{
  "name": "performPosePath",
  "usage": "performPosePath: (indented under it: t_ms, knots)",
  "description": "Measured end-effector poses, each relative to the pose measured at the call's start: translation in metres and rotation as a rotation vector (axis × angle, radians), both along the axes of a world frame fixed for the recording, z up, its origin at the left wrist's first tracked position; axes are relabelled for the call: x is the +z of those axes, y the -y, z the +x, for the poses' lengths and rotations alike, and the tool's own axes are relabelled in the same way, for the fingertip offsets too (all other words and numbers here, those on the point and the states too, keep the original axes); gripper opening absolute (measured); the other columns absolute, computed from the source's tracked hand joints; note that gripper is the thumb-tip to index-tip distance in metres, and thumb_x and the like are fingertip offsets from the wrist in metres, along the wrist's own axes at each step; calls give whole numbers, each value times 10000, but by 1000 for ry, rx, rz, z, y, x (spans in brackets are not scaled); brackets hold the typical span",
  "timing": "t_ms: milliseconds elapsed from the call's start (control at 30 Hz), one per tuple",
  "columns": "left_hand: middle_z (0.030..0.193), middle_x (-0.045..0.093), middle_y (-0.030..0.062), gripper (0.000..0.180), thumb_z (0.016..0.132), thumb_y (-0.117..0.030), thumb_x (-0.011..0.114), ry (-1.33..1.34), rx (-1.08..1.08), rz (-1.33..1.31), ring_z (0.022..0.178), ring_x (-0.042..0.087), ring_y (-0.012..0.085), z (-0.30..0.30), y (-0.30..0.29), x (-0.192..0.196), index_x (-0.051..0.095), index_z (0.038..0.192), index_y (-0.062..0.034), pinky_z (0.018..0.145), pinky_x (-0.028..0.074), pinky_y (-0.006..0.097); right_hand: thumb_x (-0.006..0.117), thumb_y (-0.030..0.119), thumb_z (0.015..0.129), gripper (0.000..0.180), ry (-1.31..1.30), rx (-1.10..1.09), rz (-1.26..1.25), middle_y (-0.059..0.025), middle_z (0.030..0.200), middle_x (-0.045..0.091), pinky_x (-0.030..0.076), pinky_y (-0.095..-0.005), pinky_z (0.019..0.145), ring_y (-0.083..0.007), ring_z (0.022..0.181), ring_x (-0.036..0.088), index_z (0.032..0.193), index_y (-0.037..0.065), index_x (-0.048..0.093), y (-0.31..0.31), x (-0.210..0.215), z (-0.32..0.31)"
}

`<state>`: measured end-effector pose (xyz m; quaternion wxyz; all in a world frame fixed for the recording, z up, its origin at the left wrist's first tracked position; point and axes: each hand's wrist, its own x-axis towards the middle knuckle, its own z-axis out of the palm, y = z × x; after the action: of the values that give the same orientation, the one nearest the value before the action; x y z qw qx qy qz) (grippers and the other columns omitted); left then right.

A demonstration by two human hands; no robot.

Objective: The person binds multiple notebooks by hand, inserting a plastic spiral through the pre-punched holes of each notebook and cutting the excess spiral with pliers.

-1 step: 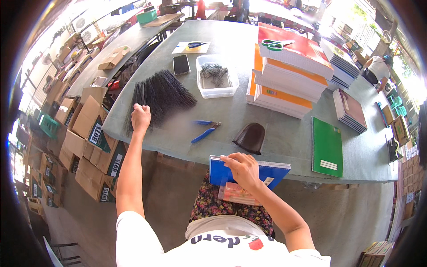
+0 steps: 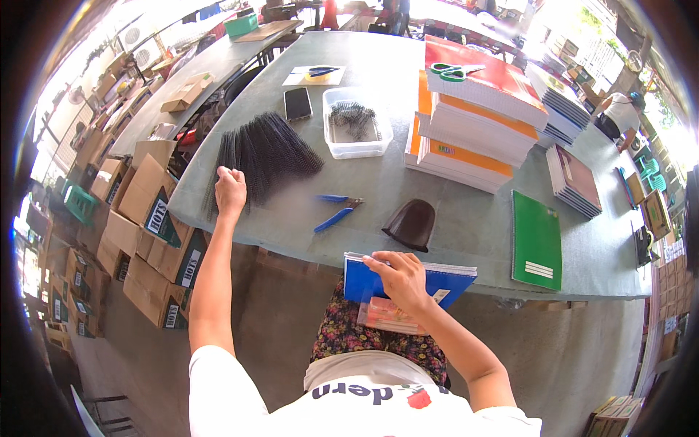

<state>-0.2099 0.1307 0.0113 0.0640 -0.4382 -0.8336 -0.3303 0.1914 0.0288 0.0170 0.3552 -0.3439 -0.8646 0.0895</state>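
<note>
My left hand [image 2: 230,191] closes on the black wire binding spirals [image 2: 266,154] at ten o'clock on the bench [image 2: 451,218]; they may tangle. My right hand [image 2: 399,278] lies flat on the blue notebook [image 2: 408,280], which could slide off my lap.

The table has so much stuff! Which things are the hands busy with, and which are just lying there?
In use:
- left hand on the fanned pile of black spiral binding coils
- right hand on the blue-covered notebook

Lying about:
- blue-handled pliers
- black phone
- green scissors
- green notebook
</note>
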Motion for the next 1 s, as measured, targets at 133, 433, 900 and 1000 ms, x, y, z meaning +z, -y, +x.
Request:
performPosePath:
  t_ms: [133,433,900,1000]
  knots:
    - [663,556,118,166,926,-186,507,-28,-169,516,576,570,278,11,30,29,472,911,-24,548,465,399,619,72,713,335,10,8,135,-13,968,611,437,-352,744,-206,843,578,1039,148,622,-1,-3,4]
    - [682,501,0,202,907,-229,593,895,-481,923,567,447,66,23,144,135,576,945,-31,505,386,234,687,113,630,406,85,38,251,-27,952,598,427,-345,793,-207,907,561,1028,137,610,2,9,3]
    - [783,671,159,474,828,-79,626,726,-897,-318,726,665,223,183,165,31,449,1265,-36,670,509,322,613,160,823,155,-1,-37,-253,-108,789,668,493,-373,607,-283,699,640,946,81,663,4,9,-18]
    - [802,681,120,213,857,-139,627,671,-799,-176,656,615,140,189,158,27,615,1008,10,615,494,283,608,177,826,143,-15,-55,-262,-110,772,656,482,-394,573,-285,674,630,937,96,648,1,15,-22]
